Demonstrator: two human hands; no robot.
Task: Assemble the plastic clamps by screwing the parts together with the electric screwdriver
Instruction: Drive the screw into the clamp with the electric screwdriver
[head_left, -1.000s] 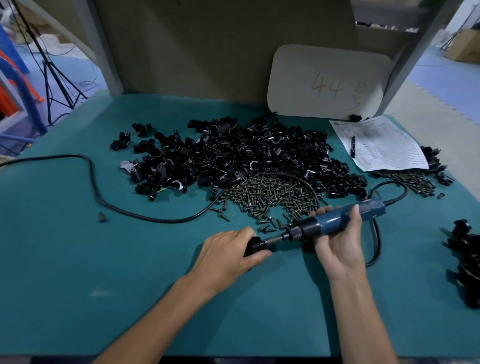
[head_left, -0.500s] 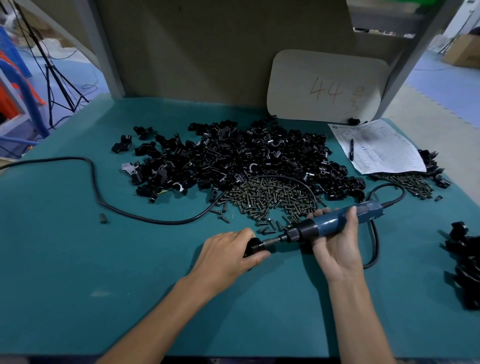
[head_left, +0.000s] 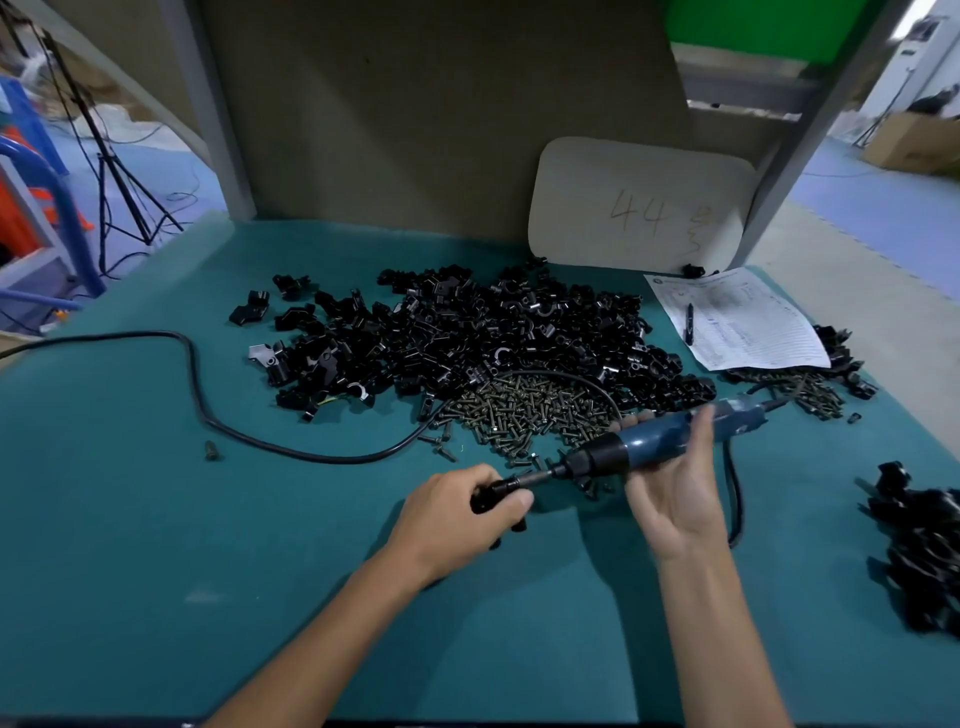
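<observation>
Two-handed hold near the front middle of the teal table (head_left: 156, 519). Reaches in from the lower left with the left hand (head_left: 457, 514), knuckles up, forearm angled toward the centre. Curls its fingers and thumb round a black plastic clamp (head_left: 485, 500), mostly hidden under the palm; cannot tell whether resting on the mat or lifted off it. Cradles the blue electric screwdriver (head_left: 660, 436) in the right hand (head_left: 675, 499), palm turned up toward the camera, forearm rising from the bottom edge. Wraps the fingers under the barrel, tips showing past its far side, thumb laid over the top and blurred. Points the tool down-left, nearly flat, with its bit (head_left: 530, 478) meeting the clamp at the left thumb. Trails a black cable (head_left: 322, 458) across the table and off the left edge. Beyond the hands, a heap of bronze screws (head_left: 535, 410) touching a wide heap of loose black clamp parts (head_left: 493, 332). At the right edge, a separate pile of black clamps (head_left: 919, 561). Against the back panel, a pale board (head_left: 639, 202); below it, a printed sheet (head_left: 743, 322) with a pen (head_left: 689, 322) on it.
</observation>
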